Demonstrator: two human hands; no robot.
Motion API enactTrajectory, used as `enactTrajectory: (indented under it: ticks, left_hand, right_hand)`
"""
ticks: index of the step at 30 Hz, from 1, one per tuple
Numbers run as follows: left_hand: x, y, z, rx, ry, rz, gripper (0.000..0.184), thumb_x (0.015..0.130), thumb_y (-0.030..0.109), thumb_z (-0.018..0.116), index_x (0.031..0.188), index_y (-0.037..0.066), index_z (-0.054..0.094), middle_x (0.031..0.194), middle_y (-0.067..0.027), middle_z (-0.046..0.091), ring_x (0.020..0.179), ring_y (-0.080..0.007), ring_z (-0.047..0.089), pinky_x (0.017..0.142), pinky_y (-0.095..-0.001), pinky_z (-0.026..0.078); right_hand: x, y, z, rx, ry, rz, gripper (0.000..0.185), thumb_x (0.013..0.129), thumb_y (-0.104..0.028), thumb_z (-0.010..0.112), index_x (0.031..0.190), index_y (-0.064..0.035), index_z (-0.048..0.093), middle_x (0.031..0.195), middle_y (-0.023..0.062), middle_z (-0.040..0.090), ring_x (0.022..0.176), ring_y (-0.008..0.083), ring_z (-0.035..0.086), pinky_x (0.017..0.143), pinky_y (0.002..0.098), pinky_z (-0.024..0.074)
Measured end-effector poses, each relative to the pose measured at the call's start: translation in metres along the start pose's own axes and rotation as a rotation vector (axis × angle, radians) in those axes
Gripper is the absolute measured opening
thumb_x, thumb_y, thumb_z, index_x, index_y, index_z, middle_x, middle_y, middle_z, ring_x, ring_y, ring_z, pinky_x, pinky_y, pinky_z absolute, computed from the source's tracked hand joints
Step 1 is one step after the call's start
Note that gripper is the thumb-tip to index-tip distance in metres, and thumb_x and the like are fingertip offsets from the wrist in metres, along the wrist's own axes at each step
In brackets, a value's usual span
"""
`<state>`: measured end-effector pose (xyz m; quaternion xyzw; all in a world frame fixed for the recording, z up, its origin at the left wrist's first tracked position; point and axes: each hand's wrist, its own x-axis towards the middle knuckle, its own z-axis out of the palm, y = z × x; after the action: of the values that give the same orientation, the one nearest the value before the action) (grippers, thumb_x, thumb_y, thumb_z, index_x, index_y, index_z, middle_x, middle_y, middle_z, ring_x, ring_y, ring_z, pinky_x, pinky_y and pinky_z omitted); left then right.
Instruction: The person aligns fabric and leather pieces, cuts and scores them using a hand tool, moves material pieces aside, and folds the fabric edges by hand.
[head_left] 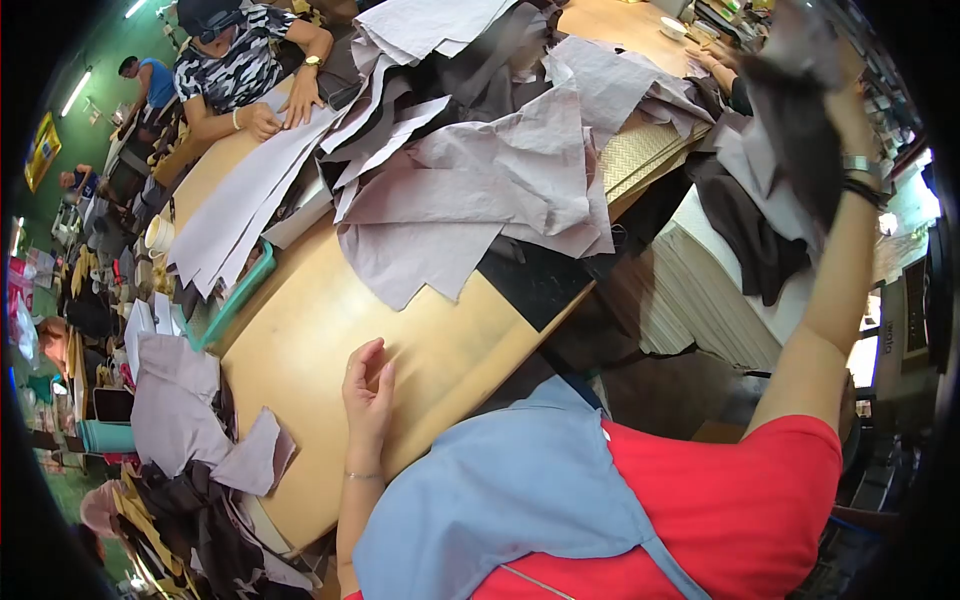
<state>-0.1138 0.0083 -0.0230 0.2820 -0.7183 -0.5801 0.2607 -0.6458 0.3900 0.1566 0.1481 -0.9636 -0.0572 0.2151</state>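
Note:
My left hand [369, 395] is just above the tan table [330, 290], fingers together and bent slightly, thumb apart, with nothing in it. My right hand [848, 105] is raised at the upper right, smeared by motion. A dark brown, leather-like piece [795, 130] hangs from it; its fingers are largely hidden. Ahead of my left hand lies a heap of crumpled leather-like pieces [480, 185], pale mauve-grey on one face and dark on the other. More such pieces [180, 400] droop over the table's left edge.
A person [245, 70] across the table handles long pale pieces [255, 195]. Another person's hand [715, 65] rests at the far right. A teal tray [235, 300] stands at the left edge. Stacked pale sheets [690, 285] stand right of the table, with dark pieces [745, 225] on top.

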Motion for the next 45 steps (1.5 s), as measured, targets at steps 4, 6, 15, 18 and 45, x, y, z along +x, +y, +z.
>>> enactTrajectory:
  ticks: [4,6,15,18,45]
  left_hand:
    - [-0.002,0.001,0.003,0.059,-0.018,0.047,0.03,0.089,0.0,0.061,0.119,-0.001,0.059,0.12,-0.0099,0.059,0.114,-0.02,0.057,0.101,-0.0312,0.044]
    - [0.0,0.001,0.002,0.141,-0.036,0.131,0.03,0.088,0.0,0.062,0.118,-0.002,0.06,0.119,-0.0116,0.06,0.112,-0.0214,0.058,0.099,-0.0316,0.045]
    - [0.002,0.009,0.003,0.208,-0.058,0.166,0.028,0.086,-0.002,0.063,0.115,-0.004,0.062,0.12,-0.0149,0.06,0.112,-0.0251,0.06,0.098,-0.0336,0.048]
    - [0.002,0.007,0.005,0.201,-0.046,0.165,0.027,0.086,-0.001,0.063,0.113,-0.003,0.064,0.12,-0.0152,0.06,0.112,-0.0255,0.06,0.097,-0.0336,0.048]
    - [0.002,0.006,0.006,0.357,-0.041,0.208,0.026,0.083,0.007,0.068,0.109,0.002,0.067,0.115,-0.0133,0.065,0.108,-0.0288,0.059,0.094,-0.0373,0.046]
  right_hand:
    - [-0.011,0.017,0.116,-0.046,-0.199,0.038,0.093,0.077,-0.072,0.058,0.138,-0.0032,0.046,0.129,0.0272,0.055,0.12,0.0404,0.054,0.107,0.0461,0.0373]
    - [-0.038,-0.03,0.063,0.054,-0.204,0.112,0.097,0.076,-0.074,0.059,0.143,-0.0062,0.041,0.134,0.0262,0.052,0.122,0.0423,0.052,0.107,0.0482,0.0362]
    - [-0.034,-0.084,-0.012,0.15,0.288,-0.244,0.091,0.074,-0.069,0.066,0.141,-0.0105,0.046,0.133,0.0194,0.056,0.117,0.0354,0.057,0.099,0.0469,0.0438]
    - [-0.055,-0.159,-0.034,0.392,0.262,-0.475,0.079,0.077,-0.062,0.068,0.134,-0.0085,0.054,0.124,0.0157,0.062,0.107,0.0326,0.062,0.09,0.0447,0.0491]
    - [-0.06,-0.244,-0.069,1.321,0.152,-0.472,0.028,0.085,-0.014,0.066,0.112,-0.0061,0.07,0.087,0.0088,0.07,0.074,0.0132,0.063,0.066,0.0309,0.0511]
